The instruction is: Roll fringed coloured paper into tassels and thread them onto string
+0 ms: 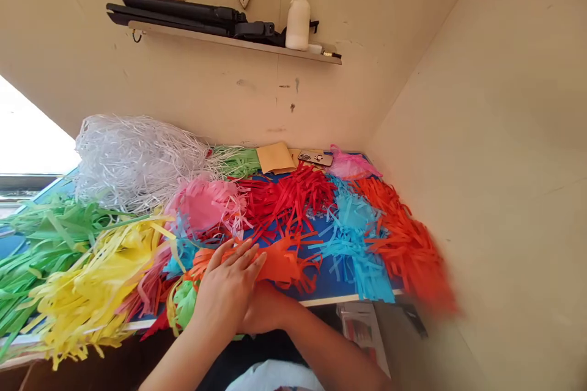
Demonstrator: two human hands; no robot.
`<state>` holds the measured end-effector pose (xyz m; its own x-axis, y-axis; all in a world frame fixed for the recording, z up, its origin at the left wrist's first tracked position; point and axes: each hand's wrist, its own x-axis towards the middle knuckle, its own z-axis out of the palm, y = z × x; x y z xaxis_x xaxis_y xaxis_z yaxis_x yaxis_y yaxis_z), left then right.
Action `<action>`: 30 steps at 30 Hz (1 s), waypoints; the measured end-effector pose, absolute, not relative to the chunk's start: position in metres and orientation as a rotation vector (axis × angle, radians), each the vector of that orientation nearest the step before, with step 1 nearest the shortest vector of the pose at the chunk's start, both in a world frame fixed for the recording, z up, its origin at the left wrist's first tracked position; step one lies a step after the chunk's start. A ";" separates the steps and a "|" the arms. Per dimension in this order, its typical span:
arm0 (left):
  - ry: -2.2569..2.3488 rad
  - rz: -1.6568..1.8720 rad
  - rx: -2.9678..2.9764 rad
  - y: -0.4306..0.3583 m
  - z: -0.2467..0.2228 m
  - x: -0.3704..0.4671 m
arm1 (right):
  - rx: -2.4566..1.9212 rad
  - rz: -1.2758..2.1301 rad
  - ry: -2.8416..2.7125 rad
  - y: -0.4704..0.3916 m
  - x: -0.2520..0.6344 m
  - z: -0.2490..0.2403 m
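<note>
My left hand (233, 278) lies palm down on orange fringed paper (280, 261) at the table's front edge, its fingers stretched forward. My right hand (261, 305) is beside and partly under it, wrist crossing in from the right; its fingers are hidden. Light green fringed paper (185, 302) sticks out left of my hands. Behind them lie pink fringed paper (204, 204) and red fringed paper (293, 195). Blue fringed paper (355, 226) is to the right.
Yellow (101, 275) and green fringes (50, 238) cover the left side, white strips (137, 159) the back left. Red-orange fringes (408, 244) hang over the right edge. A phone (315, 159) and brown envelope (276, 157) lie at the back. Above, a wall shelf (238, 43) holds a bottle (298, 21).
</note>
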<state>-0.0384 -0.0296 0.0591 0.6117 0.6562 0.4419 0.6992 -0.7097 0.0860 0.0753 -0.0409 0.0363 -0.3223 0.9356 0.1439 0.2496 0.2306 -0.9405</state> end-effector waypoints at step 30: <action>-1.936 -0.270 -2.605 -0.037 0.004 -0.003 | -1.891 0.211 -2.002 -0.051 0.192 -0.014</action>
<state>-0.0027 -0.0375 0.0036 0.2818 0.9574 0.0633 0.9383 -0.2888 0.1904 0.1924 -0.0513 -0.0142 -0.0248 0.9854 0.1682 0.9289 0.0849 -0.3604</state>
